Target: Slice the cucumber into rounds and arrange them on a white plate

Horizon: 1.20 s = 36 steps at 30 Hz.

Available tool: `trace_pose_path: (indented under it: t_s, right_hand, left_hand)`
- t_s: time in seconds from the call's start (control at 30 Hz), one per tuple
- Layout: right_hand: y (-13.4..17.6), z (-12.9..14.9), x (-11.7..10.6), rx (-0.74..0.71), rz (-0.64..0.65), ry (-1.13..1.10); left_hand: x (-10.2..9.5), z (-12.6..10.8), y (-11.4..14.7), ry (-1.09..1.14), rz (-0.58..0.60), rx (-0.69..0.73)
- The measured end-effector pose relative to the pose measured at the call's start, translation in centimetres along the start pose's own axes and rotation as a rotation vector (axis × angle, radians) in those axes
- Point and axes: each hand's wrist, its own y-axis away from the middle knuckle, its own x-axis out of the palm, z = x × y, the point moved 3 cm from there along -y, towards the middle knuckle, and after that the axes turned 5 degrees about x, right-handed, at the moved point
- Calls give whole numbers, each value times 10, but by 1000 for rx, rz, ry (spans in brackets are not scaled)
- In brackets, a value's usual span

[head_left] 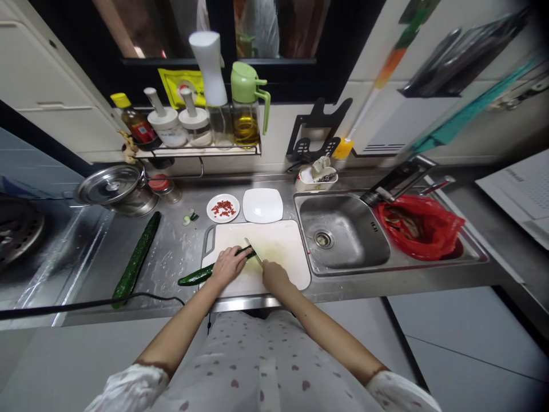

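A dark green cucumber (196, 277) lies slantwise across the white cutting board (283, 240), its left end past the board's edge. My left hand (229, 264) is closed over its right part, pressing it against the board. In my right hand (275, 278) is the handle of a kitchen knife (253, 248); its narrow blade points away from me and meets the cucumber near its right end. Behind the board stand a small white plate with chopped red pieces (223, 208) and a square white plate (262, 205). Fingertips of both hands are partly hidden.
Another cucumber (136, 260) and cut end pieces (189, 217) lie to the left, near a lidded steel pot (114, 186) and a black cord (86, 308). At right are the sink (343, 246) and a red plastic bag (422, 229). A shelf holds oil (246, 129) and seasonings.
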Motion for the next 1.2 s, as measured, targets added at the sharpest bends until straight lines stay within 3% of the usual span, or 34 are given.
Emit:
trace_pose_path:
  t_s: [0.33,0.63,1.2]
  right_hand:
    - [-17,11,0,-43,-66,2]
    - [-9,4,4,-12,-33,9]
    - [-28,16,3,-38,-68,-17]
  left_hand:
    - [0,0,-1,-9,-2,7]
    - [-2,-2,-1,-6,1,-3]
    - [-4,-4,-1,4,0,-14]
